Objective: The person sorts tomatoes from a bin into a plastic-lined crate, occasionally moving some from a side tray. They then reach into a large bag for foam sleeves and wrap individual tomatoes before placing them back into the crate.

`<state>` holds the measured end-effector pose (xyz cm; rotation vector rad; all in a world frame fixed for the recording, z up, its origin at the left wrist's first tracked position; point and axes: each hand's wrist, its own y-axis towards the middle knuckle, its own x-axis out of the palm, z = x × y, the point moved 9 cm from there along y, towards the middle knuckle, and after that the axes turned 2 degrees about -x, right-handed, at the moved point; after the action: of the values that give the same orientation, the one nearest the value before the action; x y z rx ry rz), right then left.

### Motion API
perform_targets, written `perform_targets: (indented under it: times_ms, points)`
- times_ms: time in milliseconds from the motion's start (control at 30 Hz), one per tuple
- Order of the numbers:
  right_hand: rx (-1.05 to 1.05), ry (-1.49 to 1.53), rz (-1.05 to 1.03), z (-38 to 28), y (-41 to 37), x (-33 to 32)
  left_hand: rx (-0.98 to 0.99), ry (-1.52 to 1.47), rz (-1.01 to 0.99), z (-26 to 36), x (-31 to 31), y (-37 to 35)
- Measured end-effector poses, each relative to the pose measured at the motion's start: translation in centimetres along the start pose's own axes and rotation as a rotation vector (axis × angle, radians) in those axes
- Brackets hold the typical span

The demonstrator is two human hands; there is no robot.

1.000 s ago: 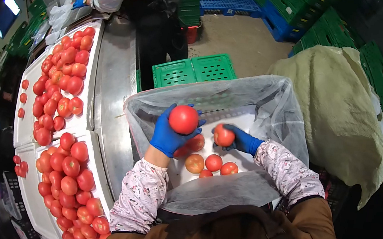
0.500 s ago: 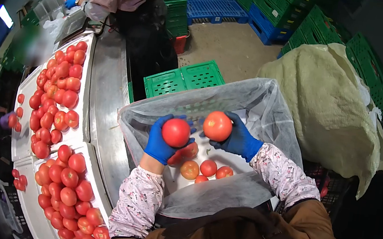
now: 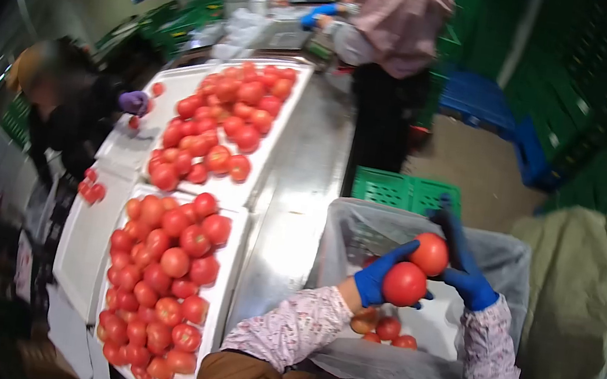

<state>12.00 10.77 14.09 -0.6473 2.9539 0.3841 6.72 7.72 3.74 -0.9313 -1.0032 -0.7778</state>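
My left hand point(image 3: 378, 276), in a blue glove, is closed around a red tomato point(image 3: 404, 283). A second tomato point(image 3: 430, 254) sits against the first, between my two hands, beside my left fingertips. My right hand point(image 3: 467, 271), also blue-gloved, is just right of that second tomato; its fingers are spread and point upward, a little blurred. Both hands are over a crate lined with thin white sheeting point(image 3: 509, 255). Several tomatoes point(image 3: 388, 328) lie at the bottom of the crate, partly hidden by my left hand and arm.
To the left, a near white tray point(image 3: 235, 234) and a far white tray point(image 3: 297, 89) hold many tomatoes. A metal counter point(image 3: 293, 211) runs alongside. A co-worker point(image 3: 402, 26) stands ahead, another person point(image 3: 73, 105) at left. Green crates point(image 3: 410, 192) and a pale sack point(image 3: 569, 293) are nearby.
My view has swung left, bringing the trays further into sight. My hands have come together, so the two tomatoes now touch. My right fingers have spread from around their tomato.
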Motion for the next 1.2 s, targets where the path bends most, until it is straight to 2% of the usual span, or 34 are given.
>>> perform_targets:
  times_ms: [33, 67, 100, 133, 200, 233, 267, 300, 367, 433, 500, 567, 600, 633, 667, 700, 767, 833, 900, 933, 967, 1033, 1067, 1133, 1167, 1200]
  points:
    - [-0.116, -0.175, 0.075, -0.8, 0.6, -0.3, 0.056, -0.081, -0.063, 0.9, 0.4, -0.4]
    - [-0.182, -0.175, 0.148, -1.7, 1.1, -0.2, 0.094, -0.076, -0.057, 2.3, 0.4, -1.4]
    - [-0.242, -0.176, 0.23, -2.7, 1.1, -0.3, 0.292, -0.101, -0.076, 5.2, 0.5, -2.8]
    - [-0.252, -0.171, 0.218, -3.0, 0.8, -0.1, 0.48, -0.127, -0.098, 8.0, 0.6, -4.5]
    - [-0.028, -0.022, 0.231, -0.7, -0.8, -0.8, 0.896, 0.317, 0.154, 15.7, -4.0, -9.1]
    - [-0.029, -0.02, 0.231, -0.2, -1.8, -1.2, 0.953, 0.145, 0.226, 18.4, -6.1, -11.9]
    - [0.046, -0.02, 0.233, 1.1, -3.0, -1.8, 0.885, -0.034, 0.131, 20.8, -8.7, -13.5]
    - [0.121, -0.021, 0.235, 2.4, -4.2, -2.4, 0.907, -0.05, 0.086, 23.2, -11.4, -16.0]
    - [0.166, 0.02, 0.246, 4.0, -6.5, -3.4, 0.996, 0.07, 0.361, 26.7, -17.2, -21.8]
    - [0.212, 0.061, 0.262, 4.9, -7.4, -4.2, 1.187, 0.011, 0.578, 29.7, -20.8, -26.5]
    - [0.311, 0.079, 0.307, 5.8, -8.6, -4.5, 1.48, 0.134, 1.165, 30.0, -22.1, -32.0]
    - [0.293, 0.092, 0.32, 6.4, -8.5, -4.5, 1.38, 0.103, 1.831, 33.0, -32.6, -34.2]
    - [0.267, 0.098, 0.338, 6.8, -8.6, -5.0, 0.755, 0.477, 2.118, 31.7, -27.5, -33.8]
    - [0.277, 0.052, 0.32, 7.5, -8.5, -5.1, 1.15, 0.613, 2.027, 35.9, -35.5, -33.5]
    - [0.307, 0.005, 0.313, 8.2, -8.5, -5.2, 1.181, 0.256, 1.451, 35.7, -35.0, -29.8]
    - [0.314, 0.009, 0.268, 8.0, -7.8, -4.5, 1.086, 0.259, 1.643, 31.4, -26.1, -29.5]
    - [0.381, -0.043, 0.145, 10.8, -7.5, -3.4, 1.336, 0.466, 1.142, 30.8, -19.5, -26.8]
    - [0.4, -0.178, 0.014, 16.1, -7.4, -1.9, 1.303, 0.531, 0.939, 24.8, -9.0, -21.7]
    - [0.508, -0.351, -0.051, 19.9, -7.1, 0.8, 1.162, 0.556, 0.775, 18.9, -4.3, -16.7]
    - [0.689, -0.231, -0.082, 21.7, -7.8, 2.5, 1.055, 0.482, 0.679, 15.8, -1.8, -14.2]
    - [0.581, -0.741, -0.227, 22.6, -7.0, 4.0, 0.95, 0.409, 0.584, 13.0, -0.1, -11.8]
    - [0.72, -0.824, -0.121, 23.9, -8.0, 5.6, 0.779, 0.365, 0.547, 9.3, -1.0, -8.3]
    - [0.718, -0.82, -0.122, 24.9, -8.5, 6.5, 0.75, 0.383, 0.553, 7.9, -1.2, -7.0]
    - [0.646, -0.702, 0.118, 26.3, -8.8, 6.2, 0.719, 0.405, 0.556, 6.9, -2.8, -5.6]
    - [0.646, -0.702, 0.122, 26.7, -8.8, 5.8, 0.616, 0.418, 0.577, 6.3, -4.1, -4.6]
    - [0.623, -0.565, 0.103, 27.1, -8.7, 5.5, 0.511, 0.427, 0.596, 5.5, -5.2, -3.7]
